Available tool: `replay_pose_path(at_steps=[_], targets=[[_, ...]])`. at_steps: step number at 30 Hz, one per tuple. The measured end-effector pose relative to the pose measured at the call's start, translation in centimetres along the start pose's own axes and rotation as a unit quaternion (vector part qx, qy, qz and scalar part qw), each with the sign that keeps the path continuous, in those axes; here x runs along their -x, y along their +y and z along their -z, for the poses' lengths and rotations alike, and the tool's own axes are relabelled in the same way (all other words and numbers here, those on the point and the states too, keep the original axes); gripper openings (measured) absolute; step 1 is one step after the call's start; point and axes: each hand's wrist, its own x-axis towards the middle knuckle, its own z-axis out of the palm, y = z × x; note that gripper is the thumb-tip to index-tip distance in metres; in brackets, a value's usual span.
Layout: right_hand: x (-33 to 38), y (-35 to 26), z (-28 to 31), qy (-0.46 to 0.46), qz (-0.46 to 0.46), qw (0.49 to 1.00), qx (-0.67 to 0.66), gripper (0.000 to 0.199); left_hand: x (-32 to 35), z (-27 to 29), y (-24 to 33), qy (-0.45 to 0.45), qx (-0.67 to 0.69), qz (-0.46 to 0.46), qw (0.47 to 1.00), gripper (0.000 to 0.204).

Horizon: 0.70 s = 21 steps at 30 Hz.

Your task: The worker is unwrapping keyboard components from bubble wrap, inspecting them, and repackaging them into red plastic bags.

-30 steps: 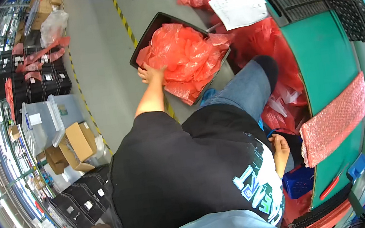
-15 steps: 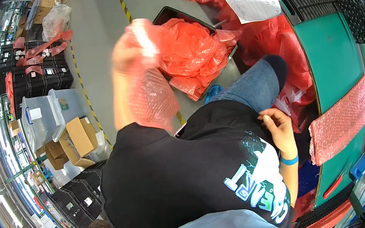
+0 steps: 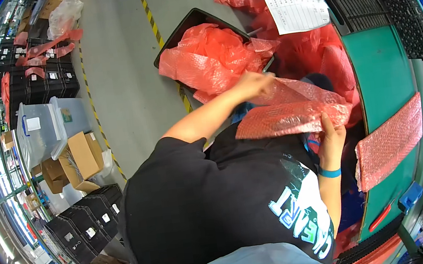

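Beside the left edge of the green bench, we are pinching a translucent red bubble-wrap sheet: right hand at its right end, left hand at its top edge. If pulling unevenly, we are risking a tear.

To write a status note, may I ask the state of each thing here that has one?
Left hand: at held bubble wrap, grip blurred
Right hand: gripping it, thumb on top
Held bubble wrap: bent, between both hands
Black bin: heaped with red wrap
Table wrap: lying flat on green table
Larger cardboard box: open
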Motion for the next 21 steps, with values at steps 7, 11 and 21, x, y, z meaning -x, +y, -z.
replay_pose_path(at_steps=[7, 11, 21], targets=[[3.4, -0.9, 3.2, 0.025, 0.163, 0.983, 0.076, 0.017, -3.2, 9.0, -16.4, 0.266, 0.457, 0.204, 0.824, 0.054], [5.0, -0.7, 5.2, 0.044, 0.2, 0.979, 0.005, 0.029, -5.7, 9.3, -20.5, 0.239, 0.67, 0.318, 0.626, 0.062], [11.0, -8.9, 2.1, 0.37, 0.222, 0.837, -0.337, 0.029, -10.7, 13.8, -13.0, 0.208, 0.755, -0.059, 0.62, 0.055]])
